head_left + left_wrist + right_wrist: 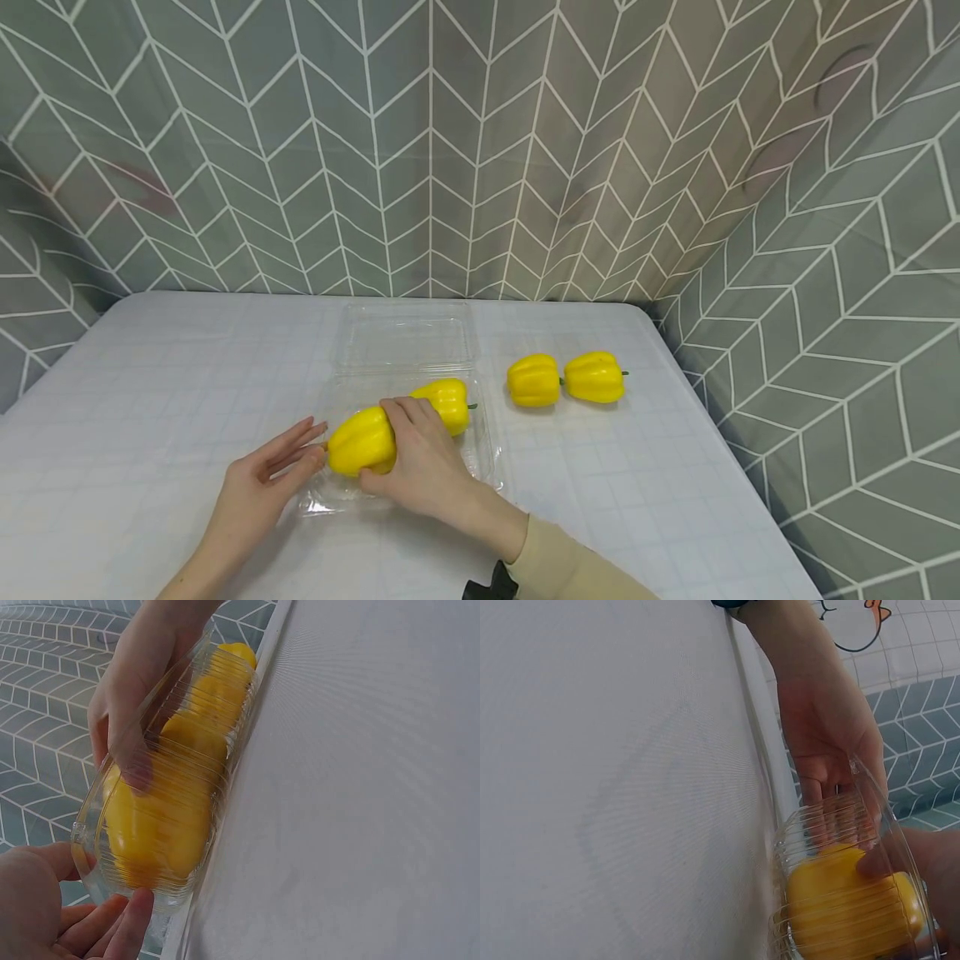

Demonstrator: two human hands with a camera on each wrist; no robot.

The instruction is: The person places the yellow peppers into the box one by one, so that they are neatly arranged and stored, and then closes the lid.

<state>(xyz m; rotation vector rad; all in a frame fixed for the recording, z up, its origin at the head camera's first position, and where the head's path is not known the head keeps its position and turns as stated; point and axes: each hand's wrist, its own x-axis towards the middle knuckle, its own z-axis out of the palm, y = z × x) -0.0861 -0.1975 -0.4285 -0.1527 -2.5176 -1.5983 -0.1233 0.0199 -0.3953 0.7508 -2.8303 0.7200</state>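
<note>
A clear plastic clamshell container point(480, 467) lies open on the table, its ribbed wall prominent in both wrist views. My right hand point(427, 467) grips a yellow bell pepper point(362, 442) in the front left of the container, thumb on the near side and fingers over the top. Behind it, to the right, a second yellow bell pepper point(448, 404) sits in the container, partly hidden by my right hand. My left hand point(258, 487) is at the container's left end, fingers extended, fingertips point(139, 904) right at the plastic wall beside the gripped pepper.
The container's lid point(405, 337) lies folded back toward the rear edge. Two more yellow bell peppers, one left point(533, 381) and one right point(594, 377), lie side by side right of the container on the white table point(637, 500). A patterned curtain point(465, 150) hangs behind.
</note>
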